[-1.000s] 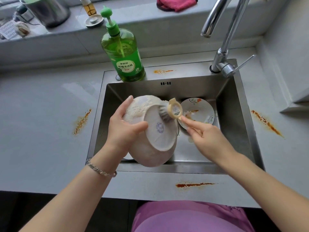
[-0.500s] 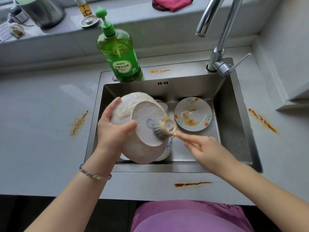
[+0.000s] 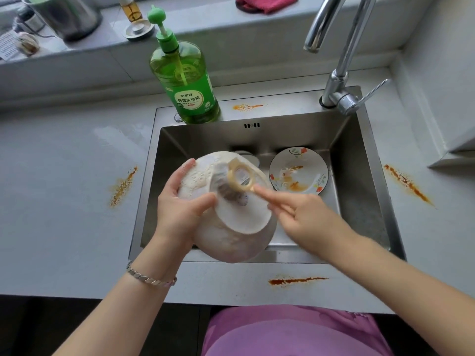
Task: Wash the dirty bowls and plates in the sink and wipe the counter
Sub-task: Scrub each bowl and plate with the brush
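Table [image 3: 64, 201]: grey, with orange stains [image 3: 123, 186] left, right and in front of the sink [image 3: 359, 201]. Sudsy bowl [image 3: 231, 235] is tilted base-up over the steel basin. Green soap bottle [image 3: 187, 93] stands on the sink's back-left rim. Dirty floral plate [image 3: 322, 163] lies flat, back right in the basin. Left hand [image 3: 180, 209] grips the bowl's side, thumb on the base. Right hand [image 3: 303, 217], blurred, pinches the brush [image 3: 230, 192] handle, bristles on the bowl's base.

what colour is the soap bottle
Green; the soap bottle shows best in the head view.

Head camera looks steeply down, close above the sink [image 3: 359, 160].
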A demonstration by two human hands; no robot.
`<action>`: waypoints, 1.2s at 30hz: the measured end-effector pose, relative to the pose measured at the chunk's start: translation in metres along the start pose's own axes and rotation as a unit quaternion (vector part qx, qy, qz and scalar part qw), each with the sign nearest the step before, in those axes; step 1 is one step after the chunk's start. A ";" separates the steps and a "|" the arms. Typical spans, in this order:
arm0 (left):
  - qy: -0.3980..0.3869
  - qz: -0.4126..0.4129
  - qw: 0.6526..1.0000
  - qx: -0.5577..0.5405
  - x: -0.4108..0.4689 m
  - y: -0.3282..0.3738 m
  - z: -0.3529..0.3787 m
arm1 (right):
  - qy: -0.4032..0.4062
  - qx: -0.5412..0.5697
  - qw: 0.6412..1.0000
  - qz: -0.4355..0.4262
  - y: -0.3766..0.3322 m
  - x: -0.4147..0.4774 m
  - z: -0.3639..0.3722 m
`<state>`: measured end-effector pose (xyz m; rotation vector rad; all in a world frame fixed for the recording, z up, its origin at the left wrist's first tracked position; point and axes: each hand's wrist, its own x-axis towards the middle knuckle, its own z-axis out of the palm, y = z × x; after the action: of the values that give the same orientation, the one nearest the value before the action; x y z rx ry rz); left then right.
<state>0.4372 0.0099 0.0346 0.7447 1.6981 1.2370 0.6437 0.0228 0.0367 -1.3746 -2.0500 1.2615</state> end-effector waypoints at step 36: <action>0.268 0.060 0.942 -0.193 0.032 0.018 0.039 | 0.050 0.194 0.975 0.098 0.023 -0.013 0.038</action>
<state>0.4581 0.0593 0.0378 0.2838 1.7558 1.9180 0.6360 -0.0039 -0.0005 -1.4391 -1.5268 1.5413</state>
